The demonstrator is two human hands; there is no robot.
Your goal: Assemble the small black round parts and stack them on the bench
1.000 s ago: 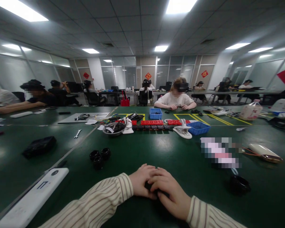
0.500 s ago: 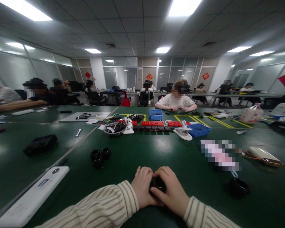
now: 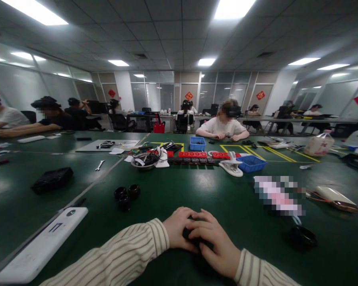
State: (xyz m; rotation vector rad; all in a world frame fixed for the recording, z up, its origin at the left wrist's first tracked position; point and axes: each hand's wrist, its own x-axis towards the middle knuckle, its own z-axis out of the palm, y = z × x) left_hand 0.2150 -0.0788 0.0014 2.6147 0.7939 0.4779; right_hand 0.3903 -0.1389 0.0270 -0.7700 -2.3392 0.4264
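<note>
My left hand (image 3: 177,230) and my right hand (image 3: 217,242) meet low on the green table (image 3: 197,190), both closed round a small black round part (image 3: 188,233) that shows only between the fingers. My right fingers lie over its top. Both sleeves are striped cream. Three black round parts (image 3: 125,195) lie in a cluster to the left of my hands, and one more black ring-shaped part (image 3: 302,238) lies to the right.
A white flat device (image 3: 43,242) lies at the near left. A black tray (image 3: 52,178) and a wrench (image 3: 99,165) are further left. Red blocks (image 3: 193,154), blue bins (image 3: 250,163) and a bowl of cables (image 3: 144,160) stand mid-table. A person sits opposite; others sit at the left.
My right fingers have closed back over the black part, which showed more openly half a second ago. Both hands stay in the same spot.
</note>
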